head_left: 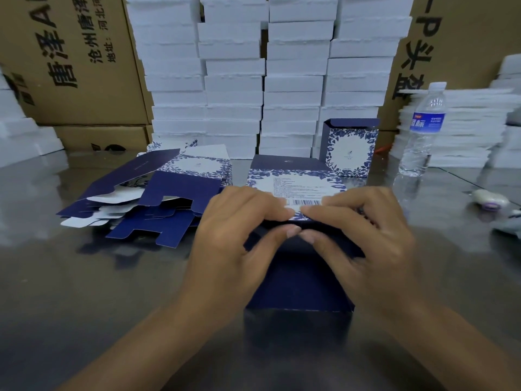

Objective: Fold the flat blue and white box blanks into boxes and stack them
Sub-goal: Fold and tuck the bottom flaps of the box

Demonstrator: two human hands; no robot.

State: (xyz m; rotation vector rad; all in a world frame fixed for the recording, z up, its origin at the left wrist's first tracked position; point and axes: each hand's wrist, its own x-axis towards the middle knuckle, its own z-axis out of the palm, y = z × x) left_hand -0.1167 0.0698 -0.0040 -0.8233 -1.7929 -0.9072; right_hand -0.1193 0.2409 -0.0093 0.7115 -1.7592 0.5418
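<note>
A half-folded blue and white box (pixel 298 280) lies in front of me on the grey table (pixel 84 292), its dark blue side toward me and its barcode panel on the far side. My left hand (pixel 236 244) and my right hand (pixel 366 238) both pinch its edge by the barcode, fingertips almost meeting. To the left lies a loose pile of flat blanks (pixel 158 198). One folded box (pixel 349 148) stands upright behind the one I hold.
Tall stacks of white foam boxes (pixel 265 77) fill the back, flanked by brown cartons (pixel 73 60). A water bottle (pixel 423 131) stands at the right before more white stacks (pixel 462 128). A small white object (pixel 489 200) lies at the far right.
</note>
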